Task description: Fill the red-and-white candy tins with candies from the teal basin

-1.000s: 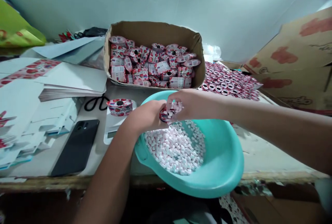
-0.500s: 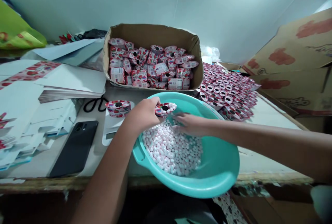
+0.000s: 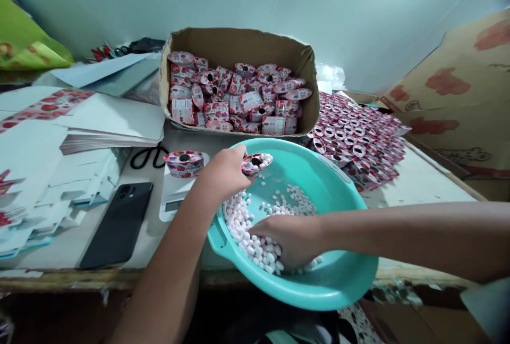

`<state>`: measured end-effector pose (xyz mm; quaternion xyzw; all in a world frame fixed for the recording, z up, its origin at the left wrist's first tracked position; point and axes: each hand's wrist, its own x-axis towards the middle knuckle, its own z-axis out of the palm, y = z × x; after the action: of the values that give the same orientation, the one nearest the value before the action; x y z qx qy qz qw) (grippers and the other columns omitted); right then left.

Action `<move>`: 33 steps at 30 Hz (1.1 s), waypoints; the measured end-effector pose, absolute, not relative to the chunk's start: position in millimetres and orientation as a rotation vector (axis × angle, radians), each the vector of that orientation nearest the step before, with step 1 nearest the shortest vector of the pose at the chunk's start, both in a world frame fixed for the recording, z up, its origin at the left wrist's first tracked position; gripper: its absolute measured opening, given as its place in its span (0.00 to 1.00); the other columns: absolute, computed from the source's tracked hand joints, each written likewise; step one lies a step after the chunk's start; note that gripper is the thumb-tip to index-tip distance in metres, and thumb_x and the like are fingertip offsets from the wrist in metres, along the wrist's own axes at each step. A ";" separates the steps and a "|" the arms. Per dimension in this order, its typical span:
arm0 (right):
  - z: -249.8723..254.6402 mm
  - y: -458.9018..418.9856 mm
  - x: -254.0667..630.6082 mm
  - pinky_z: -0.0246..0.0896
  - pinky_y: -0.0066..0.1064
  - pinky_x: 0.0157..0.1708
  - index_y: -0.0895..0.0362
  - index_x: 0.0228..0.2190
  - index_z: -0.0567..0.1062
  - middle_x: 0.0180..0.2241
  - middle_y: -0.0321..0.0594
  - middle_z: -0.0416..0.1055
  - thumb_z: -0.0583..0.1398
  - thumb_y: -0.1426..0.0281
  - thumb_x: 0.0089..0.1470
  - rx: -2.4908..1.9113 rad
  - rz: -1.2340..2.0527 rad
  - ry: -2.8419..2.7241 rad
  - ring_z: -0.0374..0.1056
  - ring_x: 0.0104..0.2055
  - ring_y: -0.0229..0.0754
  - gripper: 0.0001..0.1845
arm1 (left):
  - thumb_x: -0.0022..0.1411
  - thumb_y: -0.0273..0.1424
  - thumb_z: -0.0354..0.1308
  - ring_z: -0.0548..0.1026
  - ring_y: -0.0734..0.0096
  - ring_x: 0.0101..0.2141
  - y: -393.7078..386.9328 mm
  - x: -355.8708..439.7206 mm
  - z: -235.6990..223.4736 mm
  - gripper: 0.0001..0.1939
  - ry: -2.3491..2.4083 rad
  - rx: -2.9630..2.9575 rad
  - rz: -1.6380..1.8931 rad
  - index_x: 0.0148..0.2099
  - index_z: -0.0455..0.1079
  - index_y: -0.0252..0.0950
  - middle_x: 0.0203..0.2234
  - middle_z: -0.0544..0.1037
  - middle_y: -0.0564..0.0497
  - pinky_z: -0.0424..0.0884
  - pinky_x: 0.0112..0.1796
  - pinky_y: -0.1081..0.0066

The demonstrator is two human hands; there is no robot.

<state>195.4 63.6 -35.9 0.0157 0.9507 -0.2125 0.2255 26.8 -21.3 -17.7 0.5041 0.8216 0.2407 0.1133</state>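
My left hand (image 3: pixel 227 174) is closed around a small red-and-pink printed carton (image 3: pixel 257 163), above the basin's far left rim. The carton's oval top faces up, with a dark hole and several white candies at its right end. Down inside the turquoise plastic basin (image 3: pixel 346 280), my right hand (image 3: pixel 292 237) is pushed into small pale pink and white candies (image 3: pixel 239 216). Its fingers are mostly hidden, so I cannot tell how far they are closed. A similar carton (image 3: pixel 184 164) stands on a white scale (image 3: pixel 169 206) left of my left hand.
Behind the basin, a cardboard box (image 3: pixel 239 41) holds many printed cartons. More cartons (image 3: pixel 354 131) are packed upright at right. To the left are a black phone (image 3: pixel 117 227), dark-handled scissors (image 3: pixel 149 157) and stacked white card sheets (image 3: pixel 115 126). A large cardboard box (image 3: pixel 450 105) stands far right.
My right hand has moved nearer and down into the candies from beside the held carton. Candies have shifted, baring more basin floor at the back. My left hand still holds the carton.
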 end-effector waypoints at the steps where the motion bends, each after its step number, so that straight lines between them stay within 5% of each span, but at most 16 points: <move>1: -34.7 62.8 194.1 0.65 0.27 0.28 0.49 0.34 0.78 0.30 0.32 0.77 0.67 0.77 0.36 0.054 -0.607 2.573 0.70 0.30 0.40 0.19 | 0.52 0.36 0.62 0.74 0.61 0.29 -21.6 26.7 -18.0 0.12 2.418 1.489 0.687 0.38 0.67 0.40 0.31 0.78 0.49 0.57 0.25 0.69; 5: -21.4 73.8 182.3 0.58 0.28 0.23 0.53 0.30 0.78 0.25 0.33 0.74 0.66 0.74 0.40 0.108 -0.700 2.431 0.66 0.26 0.39 0.10 | 0.53 0.36 0.61 0.73 0.61 0.30 -22.9 26.1 -20.4 0.10 2.400 1.576 0.593 0.38 0.66 0.41 0.30 0.77 0.49 0.55 0.25 0.69; 9: 14.5 101.0 167.2 0.60 0.28 0.27 0.55 0.36 0.79 0.31 0.34 0.76 0.65 0.71 0.42 0.199 -0.757 2.582 0.68 0.31 0.39 0.15 | 0.52 0.34 0.61 0.73 0.62 0.30 -24.1 25.7 -21.4 0.11 2.363 1.618 0.566 0.39 0.66 0.41 0.31 0.77 0.50 0.56 0.26 0.69; 15: 53.1 116.0 143.9 0.56 0.29 0.26 0.55 0.35 0.79 0.29 0.35 0.75 0.65 0.67 0.44 0.326 -0.324 2.906 0.68 0.29 0.39 0.13 | 0.56 0.38 0.59 0.73 0.62 0.32 -26.8 25.7 -15.7 0.09 2.236 1.684 0.659 0.35 0.64 0.41 0.31 0.77 0.51 0.56 0.27 0.69; 19: 62.4 113.7 143.9 0.58 0.29 0.28 0.54 0.42 0.78 0.34 0.37 0.77 0.67 0.65 0.44 0.222 -0.240 2.873 0.70 0.32 0.41 0.20 | 0.55 0.37 0.59 0.74 0.61 0.33 -26.5 23.4 -17.2 0.09 2.209 1.722 0.687 0.35 0.65 0.40 0.32 0.77 0.50 0.57 0.28 0.69; 23: 57.4 133.8 163.2 0.66 0.36 0.42 0.53 0.56 0.72 0.49 0.45 0.75 0.67 0.56 0.46 0.287 -0.276 2.960 0.72 0.45 0.50 0.36 | 0.53 0.37 0.62 0.74 0.64 0.32 -25.7 21.9 -19.3 0.11 2.175 1.677 0.772 0.37 0.66 0.40 0.32 0.77 0.52 0.59 0.29 0.70; 26: 26.7 150.2 178.5 0.64 0.49 0.54 0.58 0.65 0.61 0.61 0.56 0.64 0.67 0.48 0.44 0.376 -0.273 2.830 0.65 0.58 0.63 0.53 | 0.52 0.38 0.64 0.74 0.65 0.31 -25.2 22.1 -20.6 0.13 2.185 1.612 0.850 0.37 0.67 0.40 0.31 0.77 0.53 0.60 0.28 0.71; 29: -18.2 148.2 186.3 0.55 0.54 0.62 0.59 0.70 0.45 0.70 0.61 0.42 0.67 0.48 0.44 0.280 -0.394 2.532 0.49 0.68 0.70 0.64 | 0.52 0.39 0.64 0.74 0.66 0.31 -24.4 22.5 -22.5 0.13 2.213 1.574 0.915 0.38 0.68 0.40 0.30 0.77 0.53 0.60 0.28 0.71; 33: -50.6 127.4 191.5 0.39 0.64 0.65 0.57 0.71 0.40 0.72 0.58 0.25 0.71 0.48 0.35 0.156 -0.397 2.358 0.26 0.71 0.74 0.74 | 0.53 0.39 0.64 0.74 0.66 0.30 -23.4 22.6 -24.2 0.13 2.257 1.549 0.931 0.38 0.68 0.40 0.29 0.78 0.53 0.59 0.27 0.71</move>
<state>191.5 127.4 -50.6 0.0605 0.9165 -0.1543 0.3642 22.6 -23.4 -24.2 0.5316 0.7745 0.3193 0.1247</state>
